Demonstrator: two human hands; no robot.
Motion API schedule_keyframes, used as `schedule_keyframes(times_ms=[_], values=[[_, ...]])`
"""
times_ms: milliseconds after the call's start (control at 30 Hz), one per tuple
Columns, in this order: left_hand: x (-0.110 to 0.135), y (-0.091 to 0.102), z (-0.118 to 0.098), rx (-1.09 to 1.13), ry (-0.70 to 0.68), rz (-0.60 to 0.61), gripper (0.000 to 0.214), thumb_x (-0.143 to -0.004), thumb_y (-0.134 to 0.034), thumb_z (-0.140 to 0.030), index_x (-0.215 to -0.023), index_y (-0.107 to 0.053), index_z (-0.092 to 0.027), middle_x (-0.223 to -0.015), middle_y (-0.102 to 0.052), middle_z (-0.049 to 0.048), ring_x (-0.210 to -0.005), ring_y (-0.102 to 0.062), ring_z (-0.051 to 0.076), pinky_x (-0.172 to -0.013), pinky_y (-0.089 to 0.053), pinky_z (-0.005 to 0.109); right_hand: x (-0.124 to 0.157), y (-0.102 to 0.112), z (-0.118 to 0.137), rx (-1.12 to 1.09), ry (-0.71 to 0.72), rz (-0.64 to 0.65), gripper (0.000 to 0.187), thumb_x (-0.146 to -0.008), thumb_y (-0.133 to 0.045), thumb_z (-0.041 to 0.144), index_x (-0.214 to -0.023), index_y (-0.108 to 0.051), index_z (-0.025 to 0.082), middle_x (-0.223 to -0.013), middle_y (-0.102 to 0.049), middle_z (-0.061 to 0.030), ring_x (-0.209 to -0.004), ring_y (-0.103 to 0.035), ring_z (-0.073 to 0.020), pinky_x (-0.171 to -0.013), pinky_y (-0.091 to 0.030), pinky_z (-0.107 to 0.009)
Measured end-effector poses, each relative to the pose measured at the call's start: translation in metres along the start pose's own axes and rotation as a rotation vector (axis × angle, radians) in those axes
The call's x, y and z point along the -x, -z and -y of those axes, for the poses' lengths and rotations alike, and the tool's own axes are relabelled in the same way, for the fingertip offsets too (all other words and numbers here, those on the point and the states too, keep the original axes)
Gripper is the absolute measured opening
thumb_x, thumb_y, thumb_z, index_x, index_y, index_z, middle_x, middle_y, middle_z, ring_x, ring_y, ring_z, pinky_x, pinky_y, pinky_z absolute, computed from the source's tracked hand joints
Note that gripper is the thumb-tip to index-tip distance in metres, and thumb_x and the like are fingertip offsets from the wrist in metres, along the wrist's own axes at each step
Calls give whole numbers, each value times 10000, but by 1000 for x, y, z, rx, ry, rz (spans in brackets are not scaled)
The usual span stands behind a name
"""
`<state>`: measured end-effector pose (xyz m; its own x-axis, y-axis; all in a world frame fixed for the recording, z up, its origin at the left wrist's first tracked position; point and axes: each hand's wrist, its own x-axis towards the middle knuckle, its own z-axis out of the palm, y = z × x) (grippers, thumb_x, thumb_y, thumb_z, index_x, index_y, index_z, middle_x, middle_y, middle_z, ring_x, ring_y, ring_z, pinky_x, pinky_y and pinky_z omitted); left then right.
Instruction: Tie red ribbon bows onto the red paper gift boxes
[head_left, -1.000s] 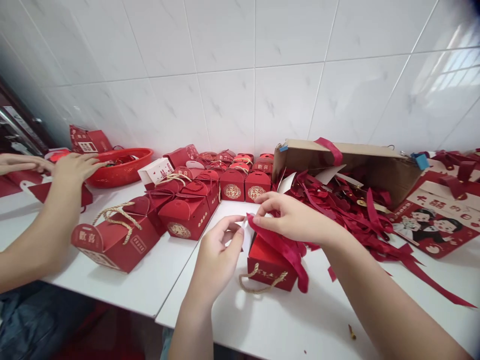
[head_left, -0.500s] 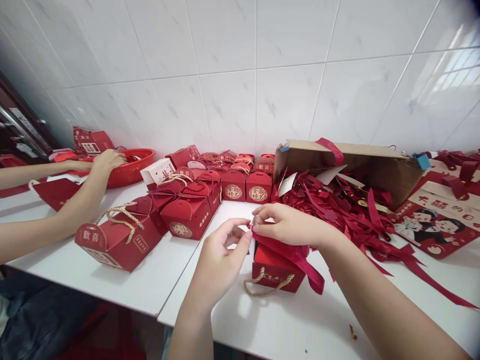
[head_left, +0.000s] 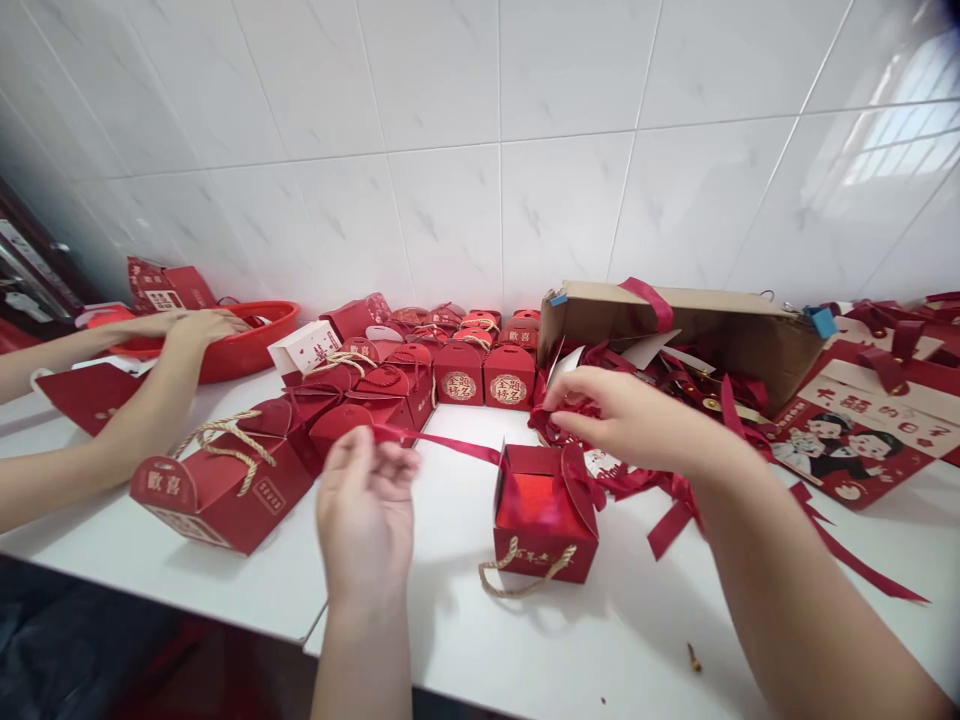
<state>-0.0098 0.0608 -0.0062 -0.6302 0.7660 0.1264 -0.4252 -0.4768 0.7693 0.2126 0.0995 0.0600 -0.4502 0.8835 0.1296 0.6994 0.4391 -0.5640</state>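
Note:
A small red gift box [head_left: 545, 518] with a rope handle stands on the white table [head_left: 585, 640] in front of me. A red ribbon [head_left: 442, 443] stretches taut from the box's top leftward. My left hand [head_left: 365, 510] pinches its left end, fingers closed. My right hand [head_left: 626, 420] is closed on the ribbon's other part, just right of and above the box, beside the ribbon heap.
Several finished red boxes [head_left: 375, 395] crowd the left and back. A tipped cardboard box [head_left: 697, 325] spills red ribbons [head_left: 690, 400]. Another person's hands [head_left: 191, 325] rest at a red basket [head_left: 240, 340] far left. Printed red bags [head_left: 862, 440] lie at right.
My hands have pulled apart: the left drew the ribbon end out to the left, the right moved right. The ribbon is now stretched. The other person's hands shifted at the basket.

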Motion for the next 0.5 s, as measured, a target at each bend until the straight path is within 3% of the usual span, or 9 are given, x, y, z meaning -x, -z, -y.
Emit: schedule_keyframes(times_ms=[67,167,233,367,433,500], values=[[-5,2,-4,90,-146,-144,67,-812,-570,-145,-820,-516,-184,-695,-665,-4,-715,-703,124,-647,-549,182,9,16,-6,87,-76,74,92,-789,-564,248,-843,-630,213,-953,-672,-28,-843,-615,-189,-684,-465,-278],[-5,3,-1,2,-256,-117,294,-750,-629,-110,-999,-520,-223,-1087,-666,69,-1078,-648,211,-900,-535,339,15,25,-11,173,-180,282,141,-723,-646,304,-839,-645,224,-927,-685,-26,-798,-628,-206,-617,-453,-279],[0,2,5,-199,-200,67,377,-717,-671,-131,-1059,-550,-234,-1237,-600,81,-1214,-555,242,-995,-474,385,11,22,-13,191,-215,386,215,-690,-684,383,-836,-663,226,-915,-696,-29,-787,-635,-216,-592,-444,-280],[11,-1,16,-682,28,660,304,-791,-624,-273,-1088,-609,-209,-1241,-613,83,-1241,-517,244,-1045,-415,370,-4,10,-18,178,-163,521,277,-711,-652,481,-732,-650,205,-747,-687,-22,-683,-611,-187,-546,-410,-268],[13,-2,19,-781,71,766,289,-826,-593,-304,-1098,-622,-213,-1217,-630,72,-1191,-548,230,-1018,-429,354,-9,7,-21,159,-98,541,265,-730,-633,468,-709,-625,204,-708,-668,-9,-644,-583,-162,-537,-393,-256],[12,-2,21,-809,67,748,261,-830,-595,-314,-1064,-640,-206,-1156,-654,68,-1117,-582,224,-966,-451,342,-12,6,-25,139,-45,539,240,-742,-615,438,-696,-599,203,-688,-647,2,-620,-554,-141,-533,-378,-245]])
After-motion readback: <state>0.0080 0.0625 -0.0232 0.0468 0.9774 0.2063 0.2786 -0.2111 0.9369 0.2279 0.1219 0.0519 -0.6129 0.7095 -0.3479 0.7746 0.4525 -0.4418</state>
